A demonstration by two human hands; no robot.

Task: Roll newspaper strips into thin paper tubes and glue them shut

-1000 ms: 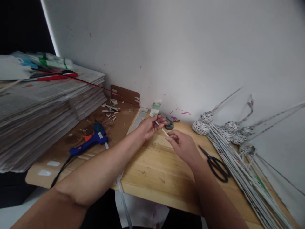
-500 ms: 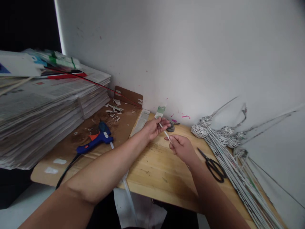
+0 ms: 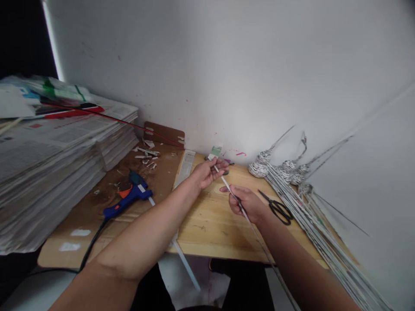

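My left hand (image 3: 209, 173) has its fingers loosely curled, the upper end of a thin paper rod (image 3: 224, 181) held under the thumb. My right hand (image 3: 245, 203) has its fingers closed narrowly around the same rod lower down; from there it slants along my right forearm, past the near edge of the wooden surface (image 3: 207, 229). Both hands are above the surface, well in from that edge. Right of my right hand lie black scissors (image 3: 279, 210), just beside a bundle of paper rods (image 3: 303, 207). The blue glue gun (image 3: 128, 201) sits left, well apart from my fingers.
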